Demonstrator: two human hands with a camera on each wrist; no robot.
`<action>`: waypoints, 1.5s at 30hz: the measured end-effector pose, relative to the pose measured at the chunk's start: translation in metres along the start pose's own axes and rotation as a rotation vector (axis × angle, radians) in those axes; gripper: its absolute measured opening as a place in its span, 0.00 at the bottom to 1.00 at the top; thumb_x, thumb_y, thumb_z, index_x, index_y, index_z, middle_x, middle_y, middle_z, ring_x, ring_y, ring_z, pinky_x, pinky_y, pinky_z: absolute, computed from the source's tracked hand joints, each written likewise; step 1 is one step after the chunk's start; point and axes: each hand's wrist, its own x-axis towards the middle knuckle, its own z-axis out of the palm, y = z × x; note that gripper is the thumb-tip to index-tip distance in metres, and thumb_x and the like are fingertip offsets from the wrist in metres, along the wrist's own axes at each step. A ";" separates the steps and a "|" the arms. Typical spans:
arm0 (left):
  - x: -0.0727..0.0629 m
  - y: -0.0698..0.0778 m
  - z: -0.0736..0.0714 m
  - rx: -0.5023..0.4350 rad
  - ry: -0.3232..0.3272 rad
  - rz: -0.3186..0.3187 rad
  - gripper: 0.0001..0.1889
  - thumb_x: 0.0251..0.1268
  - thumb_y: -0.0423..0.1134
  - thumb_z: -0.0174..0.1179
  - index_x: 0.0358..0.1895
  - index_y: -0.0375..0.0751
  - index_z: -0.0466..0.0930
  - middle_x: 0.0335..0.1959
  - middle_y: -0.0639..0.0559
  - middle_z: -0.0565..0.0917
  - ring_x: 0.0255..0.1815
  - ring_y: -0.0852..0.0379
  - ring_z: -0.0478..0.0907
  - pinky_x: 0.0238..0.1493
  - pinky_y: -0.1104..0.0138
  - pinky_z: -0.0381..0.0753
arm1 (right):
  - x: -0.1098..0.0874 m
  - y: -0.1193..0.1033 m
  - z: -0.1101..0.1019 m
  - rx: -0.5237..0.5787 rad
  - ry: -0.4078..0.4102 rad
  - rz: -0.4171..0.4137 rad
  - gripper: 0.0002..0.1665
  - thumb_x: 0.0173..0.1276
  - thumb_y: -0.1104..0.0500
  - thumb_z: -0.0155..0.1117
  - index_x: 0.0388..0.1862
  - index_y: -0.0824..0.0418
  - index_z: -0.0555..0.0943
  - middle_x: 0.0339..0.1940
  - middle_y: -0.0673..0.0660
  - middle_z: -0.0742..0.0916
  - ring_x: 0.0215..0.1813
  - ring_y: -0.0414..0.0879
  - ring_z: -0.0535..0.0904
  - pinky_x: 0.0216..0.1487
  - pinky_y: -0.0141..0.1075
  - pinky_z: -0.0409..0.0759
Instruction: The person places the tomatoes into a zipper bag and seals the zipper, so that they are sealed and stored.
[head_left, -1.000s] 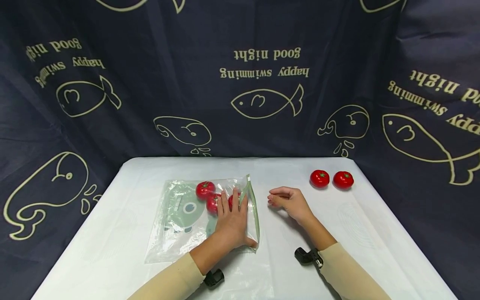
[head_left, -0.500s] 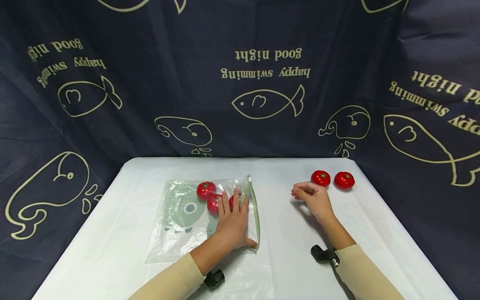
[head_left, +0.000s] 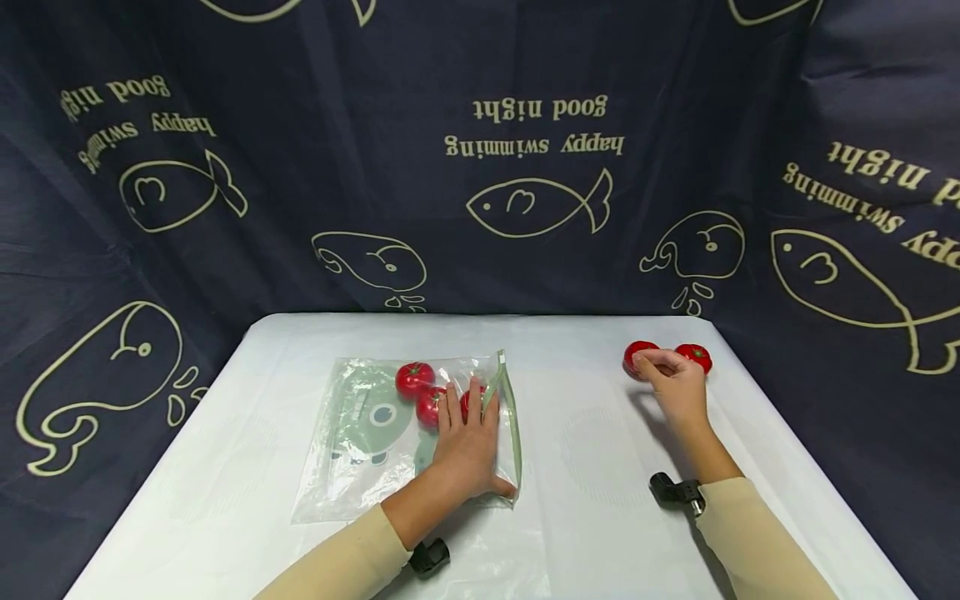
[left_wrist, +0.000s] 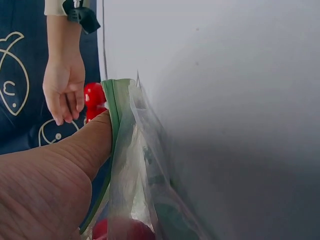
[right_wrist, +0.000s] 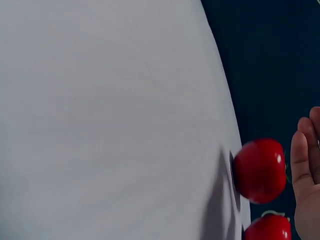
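A clear zip bag [head_left: 352,479] with a green zip strip lies flat on the table. Three red tomatoes are inside: one at the back [head_left: 415,380], one in the middle [head_left: 430,409], one partly behind my fingers [head_left: 467,406]. My left hand [head_left: 463,458] rests on the bag near its mouth, fingers spread; its thumb [left_wrist: 97,137] touches the zip strip. At the back right, my right hand [head_left: 681,400] hovers over two loose tomatoes, partly covering the left one [head_left: 634,357] and the right one [head_left: 696,357]. In the right wrist view a narrow gap separates the fingers [right_wrist: 301,155] from the nearer tomato [right_wrist: 260,171].
The white table [head_left: 592,533] ends at a dark curtain [head_left: 540,275] with fish drawings behind and at both sides. Each wrist wears a small black camera, seen on the left [head_left: 430,558] and on the right [head_left: 673,490].
My right hand has moved right and slightly back, from beside the bag's mouth to the two loose tomatoes. My left hand and the bag have stayed in place.
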 end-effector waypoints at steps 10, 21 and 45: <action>0.000 -0.001 0.000 0.002 -0.015 0.001 0.76 0.26 0.71 0.81 0.83 0.45 0.49 0.85 0.35 0.43 0.83 0.23 0.35 0.81 0.36 0.40 | 0.027 0.040 -0.019 -0.119 0.176 -0.058 0.15 0.67 0.59 0.74 0.43 0.71 0.88 0.26 0.31 0.86 0.30 0.27 0.81 0.33 0.18 0.76; 0.000 -0.001 0.001 0.009 -0.016 0.002 0.75 0.27 0.70 0.81 0.83 0.46 0.49 0.85 0.36 0.43 0.83 0.23 0.36 0.81 0.36 0.40 | 0.040 0.043 -0.035 -0.170 0.227 0.014 0.20 0.66 0.50 0.75 0.45 0.66 0.89 0.26 0.31 0.84 0.29 0.31 0.82 0.33 0.18 0.79; -0.002 -0.001 0.000 0.008 -0.003 0.008 0.75 0.26 0.71 0.82 0.83 0.45 0.50 0.85 0.35 0.44 0.82 0.22 0.38 0.81 0.36 0.40 | 0.057 0.066 -0.056 -0.414 0.198 0.238 0.29 0.68 0.48 0.72 0.65 0.57 0.82 0.70 0.64 0.74 0.72 0.56 0.66 0.59 0.42 0.74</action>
